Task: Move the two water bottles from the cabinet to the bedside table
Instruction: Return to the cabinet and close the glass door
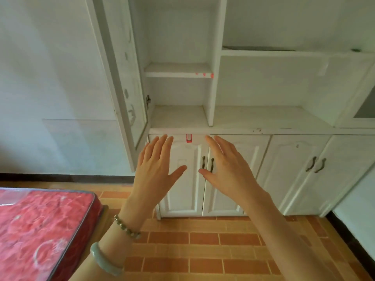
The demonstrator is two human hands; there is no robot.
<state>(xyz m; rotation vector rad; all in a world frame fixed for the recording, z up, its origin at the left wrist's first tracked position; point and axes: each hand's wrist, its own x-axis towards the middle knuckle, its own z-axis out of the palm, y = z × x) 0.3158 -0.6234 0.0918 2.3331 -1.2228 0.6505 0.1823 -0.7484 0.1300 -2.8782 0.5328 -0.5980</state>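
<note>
A white cabinet (239, 122) stands against the wall in front of me, with open shelves above and closed doors below. No water bottle shows on its shelves or counter. My left hand (156, 167) and my right hand (227, 169) are both raised in front of the lower left pair of doors, palms away from me, fingers spread, holding nothing. The dark door handles (207, 163) sit between the two thumbs. The bedside table is not in view.
A tall glass-panelled cabinet door (129, 78) stands swung open at the left of the shelves. A bed with a red mattress (40, 230) fills the lower left. Orange tiled floor (203, 250) lies between me and the cabinet. A second pair of doors (316, 165) is at right.
</note>
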